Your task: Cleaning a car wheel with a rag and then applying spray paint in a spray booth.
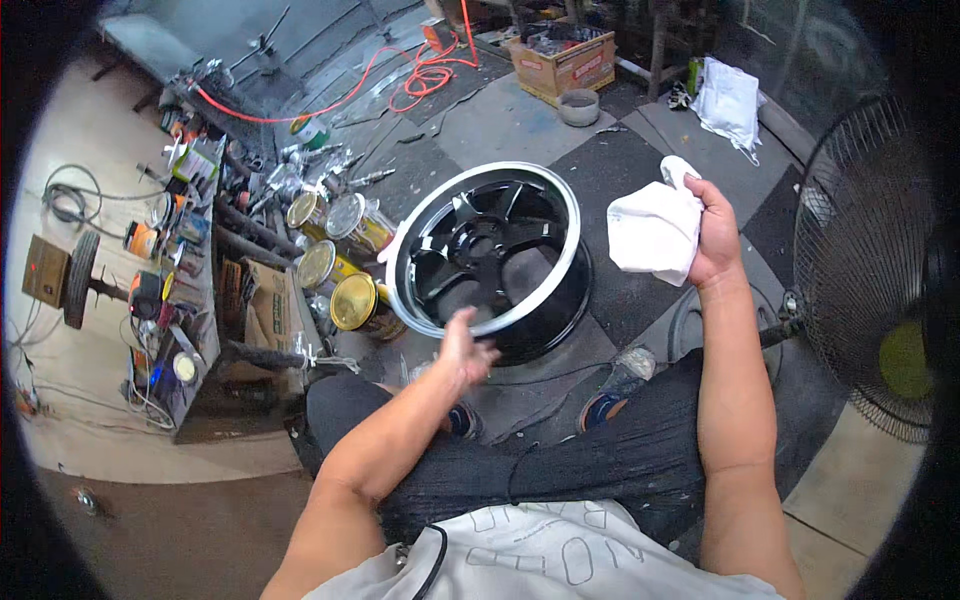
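A car wheel rim (487, 166) with black spokes and a bright silver lip lies face up on the floor before my knees. My left hand (466, 354) is at the lip's near edge, fingers spread and holding nothing; whether it touches the metal I cannot tell. Off to the right of the wheel, my right hand (716, 232) grips a folded white cloth (655, 230) in the air, its fingers closed around the cloth's right side.
Several paint cans (354, 302) stand close to the wheel's left. A cluttered workbench (197, 375) is further left. A large fan (868, 270) is on the right. Farther off are a cardboard box (583, 68), a grey bowl (579, 107), an orange hose (425, 85) and white cloths (728, 100).
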A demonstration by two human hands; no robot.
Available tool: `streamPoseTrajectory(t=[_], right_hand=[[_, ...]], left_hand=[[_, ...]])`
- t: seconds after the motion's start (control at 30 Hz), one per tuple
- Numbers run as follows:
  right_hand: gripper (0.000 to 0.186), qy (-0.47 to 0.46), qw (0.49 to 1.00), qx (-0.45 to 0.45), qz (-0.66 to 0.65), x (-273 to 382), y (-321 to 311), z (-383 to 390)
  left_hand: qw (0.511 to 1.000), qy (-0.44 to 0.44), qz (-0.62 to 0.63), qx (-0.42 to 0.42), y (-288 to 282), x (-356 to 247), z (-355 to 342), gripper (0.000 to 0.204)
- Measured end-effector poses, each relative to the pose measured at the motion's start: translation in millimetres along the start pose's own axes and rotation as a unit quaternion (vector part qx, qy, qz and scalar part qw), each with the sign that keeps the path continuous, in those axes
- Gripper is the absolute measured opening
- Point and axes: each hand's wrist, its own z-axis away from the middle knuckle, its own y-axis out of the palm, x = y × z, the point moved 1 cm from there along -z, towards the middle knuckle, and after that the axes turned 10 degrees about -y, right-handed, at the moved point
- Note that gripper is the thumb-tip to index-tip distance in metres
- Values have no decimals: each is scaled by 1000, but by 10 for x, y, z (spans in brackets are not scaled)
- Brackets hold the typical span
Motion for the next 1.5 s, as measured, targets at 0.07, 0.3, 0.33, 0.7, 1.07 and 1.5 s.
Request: streamPoseTrajectory(t=[0.07,0.3,0.33,0.7,1.07,1.5], right_hand=[[38,-3,1000,15,-16,-57,106,-42],[52,-27,995,57,76,-182,25,-3],[50,-29,989,50,135,-234,-29,-8],[28,-57,421,394,815,-1952,-407,356],[14,-7,322,572,755,-2872,-232,312],[11,-50,397,443,802,-3803,420,368]], left_hand=[[981,-53,-169,77,47,453,227,91],[499,39,-774,388,256,773,1191,64],[491,52,-780,385,238,745,1283,63],[254,340,-792,440,392,227,1885,65],[256,459,-798,296,-59,-165,2031,50],[281,468,-786,289,-192,-83,2018,41]])
